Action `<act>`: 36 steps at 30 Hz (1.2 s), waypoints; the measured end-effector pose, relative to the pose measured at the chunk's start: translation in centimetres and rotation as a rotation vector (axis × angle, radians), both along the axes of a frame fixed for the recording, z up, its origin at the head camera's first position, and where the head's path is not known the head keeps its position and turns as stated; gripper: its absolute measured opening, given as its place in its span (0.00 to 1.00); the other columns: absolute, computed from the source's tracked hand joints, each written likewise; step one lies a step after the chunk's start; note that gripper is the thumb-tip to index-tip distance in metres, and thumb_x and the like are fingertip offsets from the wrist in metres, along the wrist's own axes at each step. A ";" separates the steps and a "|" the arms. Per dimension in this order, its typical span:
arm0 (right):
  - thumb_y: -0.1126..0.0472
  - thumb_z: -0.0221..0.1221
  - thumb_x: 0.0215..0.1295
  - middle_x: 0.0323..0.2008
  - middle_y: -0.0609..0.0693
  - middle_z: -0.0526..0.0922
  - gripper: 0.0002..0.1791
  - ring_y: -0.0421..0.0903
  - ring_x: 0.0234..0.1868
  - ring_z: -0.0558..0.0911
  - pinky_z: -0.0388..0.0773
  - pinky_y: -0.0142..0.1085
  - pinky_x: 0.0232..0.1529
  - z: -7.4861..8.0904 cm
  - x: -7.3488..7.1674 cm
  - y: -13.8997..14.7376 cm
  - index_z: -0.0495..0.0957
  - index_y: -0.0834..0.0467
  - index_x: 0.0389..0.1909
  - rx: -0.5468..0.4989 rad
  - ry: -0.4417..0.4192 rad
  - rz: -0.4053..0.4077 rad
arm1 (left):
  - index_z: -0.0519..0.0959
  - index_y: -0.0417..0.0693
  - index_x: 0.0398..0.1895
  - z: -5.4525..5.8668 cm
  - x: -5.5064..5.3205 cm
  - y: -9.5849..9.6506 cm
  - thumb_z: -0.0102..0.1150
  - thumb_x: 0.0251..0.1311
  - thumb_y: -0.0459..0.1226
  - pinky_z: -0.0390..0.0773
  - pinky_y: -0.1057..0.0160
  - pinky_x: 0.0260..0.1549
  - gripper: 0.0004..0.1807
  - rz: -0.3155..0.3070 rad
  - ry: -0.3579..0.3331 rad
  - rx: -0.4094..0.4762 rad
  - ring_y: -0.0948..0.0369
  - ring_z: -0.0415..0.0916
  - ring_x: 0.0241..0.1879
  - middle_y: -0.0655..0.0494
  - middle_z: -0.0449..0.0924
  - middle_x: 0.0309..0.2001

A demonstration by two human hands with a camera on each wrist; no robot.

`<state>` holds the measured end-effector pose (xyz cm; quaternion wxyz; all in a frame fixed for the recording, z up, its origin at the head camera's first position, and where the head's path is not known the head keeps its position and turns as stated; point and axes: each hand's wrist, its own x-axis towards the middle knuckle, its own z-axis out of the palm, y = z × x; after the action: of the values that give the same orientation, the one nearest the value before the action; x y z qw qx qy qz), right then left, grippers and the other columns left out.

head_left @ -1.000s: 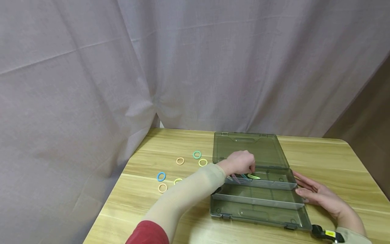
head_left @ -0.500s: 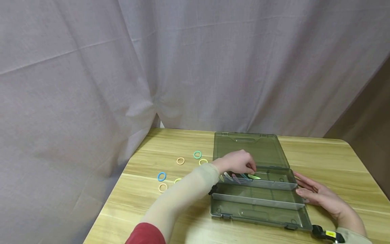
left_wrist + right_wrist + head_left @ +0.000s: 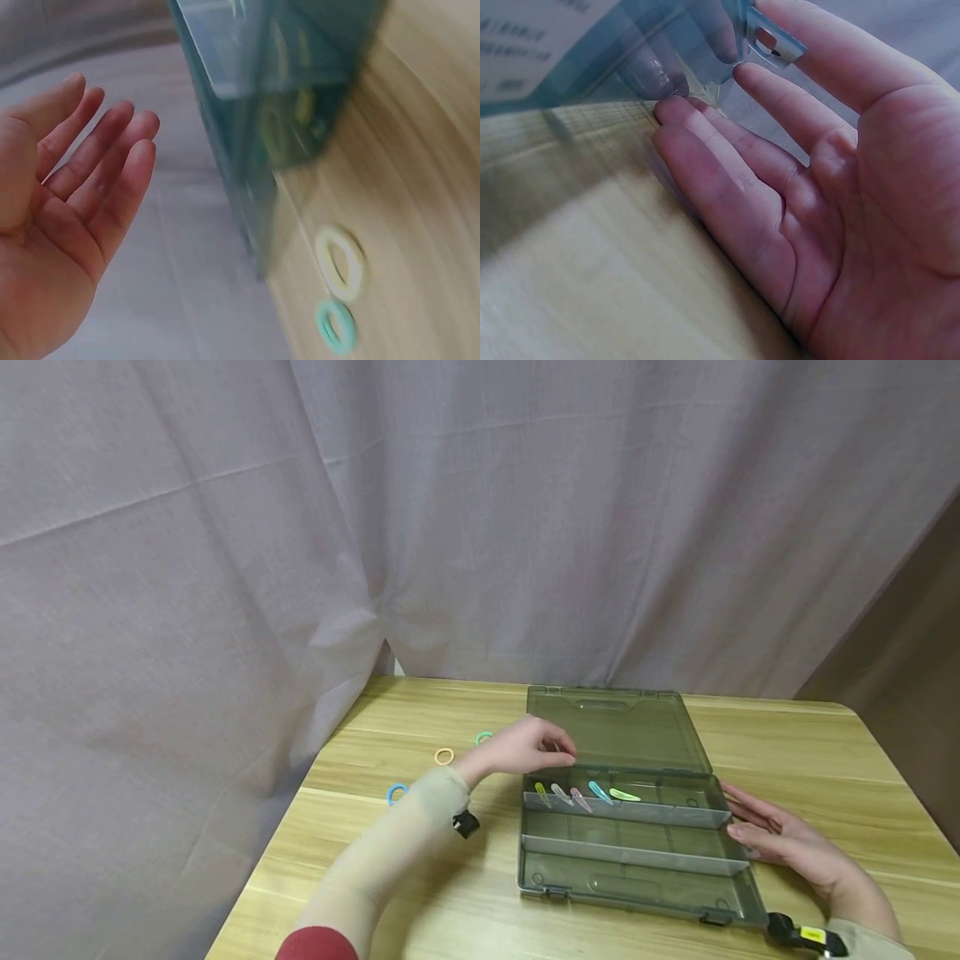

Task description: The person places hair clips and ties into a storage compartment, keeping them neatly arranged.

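Note:
A clear grey-green divided plastic box [image 3: 634, 906] lies open on the wooden table. Its rear compartment holds several snap hair clips in a row, among them a yellow one [image 3: 542, 792], a pink one [image 3: 579, 798], a blue one [image 3: 600, 791] and a lime one [image 3: 625, 795]. My left hand [image 3: 523, 747] is over the box's back left corner. The left wrist view shows its fingers loosely bent and the palm bare. My right hand [image 3: 793, 847] rests against the box's right side, fingers extended, fingertips [image 3: 676, 112] at the wall.
Behind the compartments lies the flat lid [image 3: 630, 727]. Small hair ties are scattered left of the box: an orange one [image 3: 444, 757], a blue one [image 3: 396, 792], a green one [image 3: 335, 328] and a pale yellow one [image 3: 341, 262]. A grey curtain [image 3: 480, 527] hangs behind the table.
My left hand has left the hair clips in the rear compartment and moved left and slightly up, so the row of clips shows. My right hand stays at the box's side.

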<state>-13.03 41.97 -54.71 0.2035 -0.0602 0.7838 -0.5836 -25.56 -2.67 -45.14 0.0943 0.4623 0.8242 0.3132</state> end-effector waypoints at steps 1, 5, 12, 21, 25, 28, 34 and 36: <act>0.58 0.53 0.84 0.78 0.42 0.60 0.40 0.21 0.59 0.73 0.81 0.34 0.52 0.0 0.0 0.1 0.44 0.55 0.88 -0.004 -0.001 -0.001 | 0.90 0.44 0.49 -0.1 0.0 -0.8 0.67 0.74 0.38 0.81 0.71 0.48 0.09 0.017 -0.011 0.010 0.72 0.83 0.41 0.59 0.90 0.44; 0.60 0.52 0.84 0.65 0.20 0.65 0.40 0.21 0.59 0.73 0.81 0.34 0.52 -0.1 0.0 0.3 0.44 0.55 0.88 -0.023 0.023 0.011 | 0.89 0.43 0.49 -0.9 -0.2 -4.1 0.68 0.73 0.38 0.82 0.70 0.45 0.09 0.087 -0.056 0.031 0.69 0.83 0.42 0.59 0.89 0.45; 0.62 0.53 0.84 0.63 0.14 0.67 0.39 0.22 0.60 0.74 0.80 0.32 0.52 -0.4 0.1 0.0 0.45 0.55 0.88 -0.061 0.026 0.010 | 0.89 0.40 0.44 -2.6 1.0 -10.4 0.72 0.67 0.31 0.86 0.61 0.41 0.05 0.205 -0.105 0.083 0.66 0.84 0.40 0.53 0.90 0.42; 0.62 0.52 0.84 0.63 0.15 0.66 0.39 0.21 0.60 0.73 0.81 0.33 0.52 -0.3 -0.1 0.2 0.45 0.54 0.88 -0.057 0.045 0.021 | 0.88 0.37 0.45 -3.9 2.9 -18.7 0.74 0.65 0.30 0.85 0.56 0.43 0.08 0.389 -0.190 0.124 0.62 0.83 0.41 0.48 0.89 0.42; 0.62 0.52 0.84 0.63 0.15 0.67 0.39 0.22 0.60 0.73 0.81 0.33 0.52 -0.2 0.0 0.3 0.46 0.55 0.88 -0.056 0.056 0.021 | 0.88 0.36 0.45 -4.4 3.3 -21.8 0.74 0.64 0.29 0.83 0.59 0.42 0.08 0.446 -0.201 0.113 0.61 0.83 0.41 0.48 0.89 0.41; 0.63 0.52 0.84 0.63 0.15 0.67 0.39 0.22 0.60 0.73 0.81 0.33 0.52 -0.2 0.1 0.4 0.46 0.55 0.87 -0.061 0.064 0.021 | 0.88 0.36 0.45 -4.9 3.4 -23.6 0.74 0.64 0.30 0.81 0.62 0.42 0.09 0.491 -0.203 0.107 0.59 0.83 0.40 0.53 0.88 0.38; 0.64 0.52 0.84 0.63 0.14 0.67 0.39 0.21 0.60 0.73 0.81 0.33 0.51 -0.3 0.3 0.5 0.46 0.54 0.88 -0.074 0.067 0.024 | 0.87 0.35 0.45 -6.0 3.7 -25.6 0.74 0.62 0.29 0.81 0.66 0.38 0.09 0.577 -0.278 0.091 0.59 0.82 0.37 0.55 0.87 0.35; 0.64 0.52 0.84 0.63 0.15 0.68 0.39 0.21 0.60 0.73 0.81 0.32 0.51 -0.3 0.4 0.5 0.46 0.55 0.88 -0.082 0.064 0.026 | 0.87 0.35 0.44 -6.3 3.8 -26.0 0.75 0.62 0.29 0.80 0.66 0.36 0.10 0.596 -0.300 0.074 0.59 0.81 0.36 0.54 0.87 0.35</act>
<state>-12.67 42.43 -55.02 0.1833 -0.0974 0.7645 -0.6103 -21.80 -28.64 -51.46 0.1021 0.1530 0.8881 0.4211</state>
